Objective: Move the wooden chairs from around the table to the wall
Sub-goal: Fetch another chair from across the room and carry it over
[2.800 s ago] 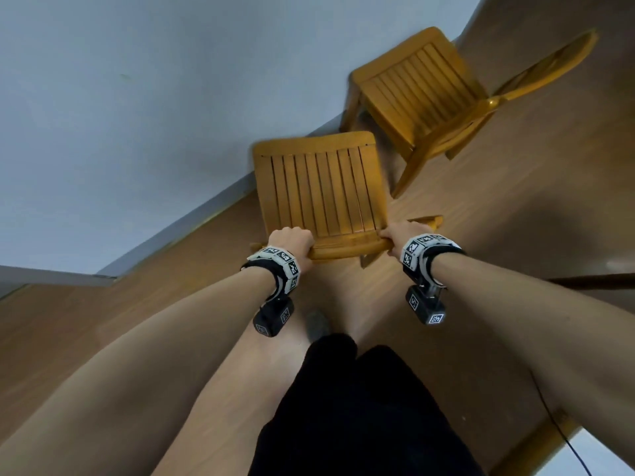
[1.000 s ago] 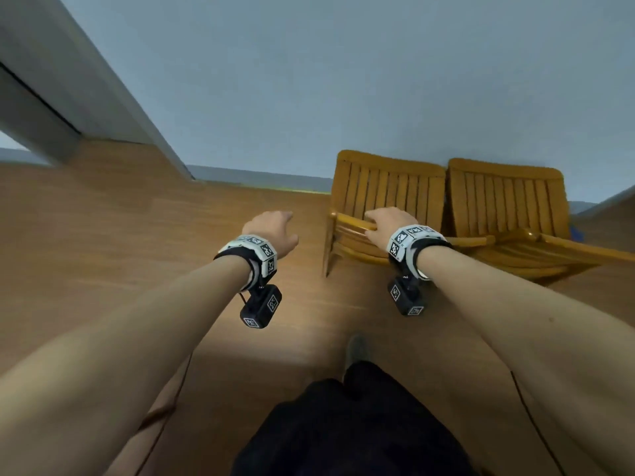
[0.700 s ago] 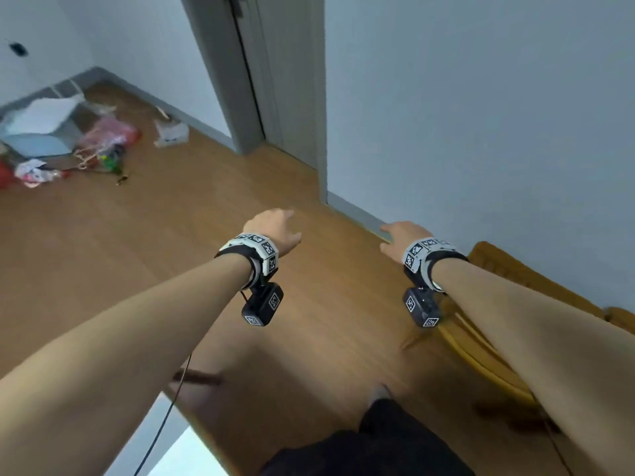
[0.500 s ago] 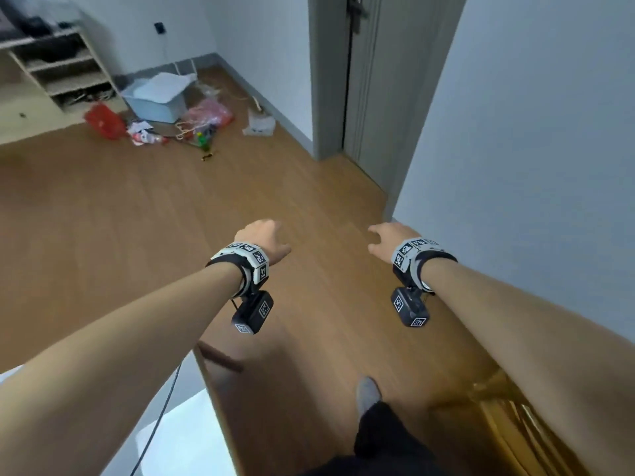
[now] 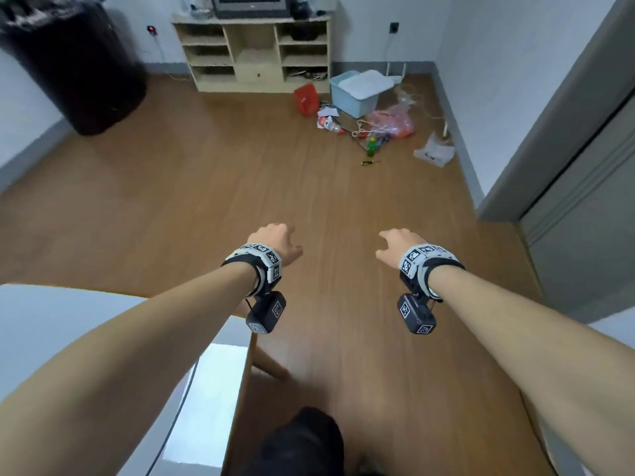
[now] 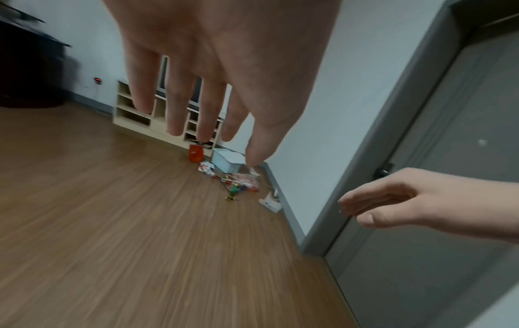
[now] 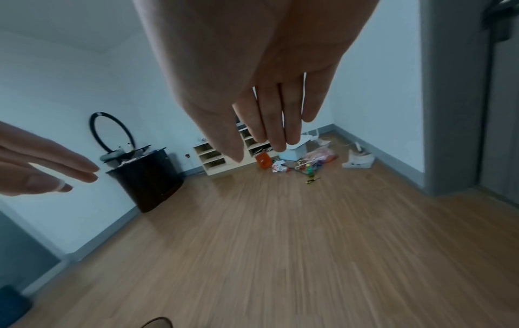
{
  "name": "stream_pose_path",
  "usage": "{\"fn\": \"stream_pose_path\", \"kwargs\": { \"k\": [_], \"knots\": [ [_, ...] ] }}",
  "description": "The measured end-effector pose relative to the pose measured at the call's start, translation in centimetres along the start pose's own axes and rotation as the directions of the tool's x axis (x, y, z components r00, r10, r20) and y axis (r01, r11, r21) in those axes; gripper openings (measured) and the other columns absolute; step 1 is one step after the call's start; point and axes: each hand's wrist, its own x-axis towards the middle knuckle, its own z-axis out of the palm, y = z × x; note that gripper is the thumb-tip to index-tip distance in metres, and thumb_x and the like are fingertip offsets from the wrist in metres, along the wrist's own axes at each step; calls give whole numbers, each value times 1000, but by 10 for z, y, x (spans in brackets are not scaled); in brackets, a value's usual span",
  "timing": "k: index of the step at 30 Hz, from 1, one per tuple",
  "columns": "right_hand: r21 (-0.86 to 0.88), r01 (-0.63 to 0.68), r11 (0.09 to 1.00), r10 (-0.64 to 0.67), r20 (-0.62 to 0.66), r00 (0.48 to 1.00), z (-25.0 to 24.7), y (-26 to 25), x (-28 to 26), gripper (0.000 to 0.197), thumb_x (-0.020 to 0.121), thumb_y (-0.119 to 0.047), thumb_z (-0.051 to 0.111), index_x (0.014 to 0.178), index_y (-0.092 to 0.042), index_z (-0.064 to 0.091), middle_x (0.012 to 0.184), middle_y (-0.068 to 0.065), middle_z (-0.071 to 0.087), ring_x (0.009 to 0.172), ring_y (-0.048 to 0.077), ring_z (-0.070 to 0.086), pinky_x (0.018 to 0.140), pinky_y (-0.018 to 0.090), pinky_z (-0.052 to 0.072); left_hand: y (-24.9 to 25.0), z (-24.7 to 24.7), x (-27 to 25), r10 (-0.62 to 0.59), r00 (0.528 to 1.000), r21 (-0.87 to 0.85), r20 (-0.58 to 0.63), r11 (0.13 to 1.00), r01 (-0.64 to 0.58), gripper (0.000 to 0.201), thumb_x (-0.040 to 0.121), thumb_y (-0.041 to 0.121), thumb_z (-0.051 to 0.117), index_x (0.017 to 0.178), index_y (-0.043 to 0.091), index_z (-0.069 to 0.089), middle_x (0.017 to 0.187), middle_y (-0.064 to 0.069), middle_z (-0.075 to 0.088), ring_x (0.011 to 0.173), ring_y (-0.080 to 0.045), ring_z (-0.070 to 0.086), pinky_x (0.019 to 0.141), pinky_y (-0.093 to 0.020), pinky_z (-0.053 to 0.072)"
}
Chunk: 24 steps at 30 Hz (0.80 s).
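No wooden chair shows in any current view. The white-topped table with a wooden edge fills the lower left of the head view, under my left forearm. My left hand and my right hand hover side by side over bare floor, both empty. The left wrist view shows my left hand with straight spread fingers and my right hand loosely curled around nothing. The right wrist view shows my right hand with straight fingers and my left hand at the left edge.
A pale shelf unit stands against the far wall, with a dark round cabinet to its left. A blue bin and scattered litter lie at the far right corner. A grey door is on the right.
My right hand has let go of the chair back by the wall. The view has swung left, away from the two chairs, toward the open room. Both hands now hang empty.
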Motion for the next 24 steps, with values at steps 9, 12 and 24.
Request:
{"fn": "stream_pose_path", "kwargs": {
  "k": [9, 12, 24],
  "knots": [
    [-38, 223, 974, -222, 28, 975, -63, -123, 204, 61, 97, -38, 57, 155, -25, 43, 146, 5, 57, 125, 31, 59, 91, 37, 52, -96, -41, 163, -172, 984, -84, -38, 982, 169, 57, 90, 44, 59, 145, 27, 53, 134, -6, 62, 117, -29, 62, 90, -38, 52],
    [-75, 243, 967, -240, 46, 970, -91, -169, 270, 61, 97, -38, 58, 155, -25, 43, 145, 5, 58, 123, 30, 60, 90, 36, 51, -131, -63, 223, -196, 981, -107, -16, 975, 193, 58, 91, 43, 59, 145, 26, 52, 136, -6, 61, 120, -29, 61, 90, -38, 52],
    [-177, 355, 918, -344, 90, 934, -183, -336, 488, 63, 94, -37, 63, 154, -28, 45, 140, 5, 61, 120, 30, 62, 87, 36, 53, -276, -151, 412, -307, 952, -64, -16, 950, 305, 59, 92, 46, 58, 146, 26, 51, 140, -4, 57, 125, -27, 56, 93, -39, 51]
  ]
}}
